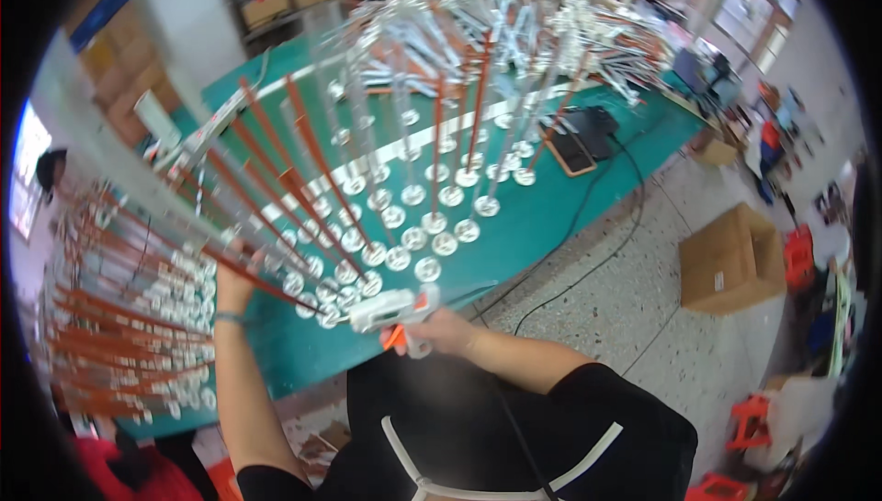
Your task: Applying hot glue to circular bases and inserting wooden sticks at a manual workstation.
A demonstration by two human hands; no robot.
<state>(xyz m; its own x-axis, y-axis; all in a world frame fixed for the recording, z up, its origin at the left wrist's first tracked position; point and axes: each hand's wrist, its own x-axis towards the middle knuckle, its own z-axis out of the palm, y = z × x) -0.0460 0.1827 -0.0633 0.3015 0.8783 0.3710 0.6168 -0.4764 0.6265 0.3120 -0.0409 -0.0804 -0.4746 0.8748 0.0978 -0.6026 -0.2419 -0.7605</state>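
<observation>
Green tabletop (514, 235) extends across the work area. A heaped pile of pale, slender parts (514, 28) covers its far edge. A cardboard box (730, 262) sits on the floor, well apart from the right edge. Brown and clear rods stand across the middle and near the left edge. One brown rod (276, 290) slants low over the near edge; the left hand (237, 267) appears pinched around it, fingers blurred. The right hand (446, 331) is wrapped around the grip of a white glue gun (384, 310) at the near edge, nozzle beside the rod's lower end. A phone (570, 150) lies near the right edge. Clear round bases (427, 269) carry the standing rods.
</observation>
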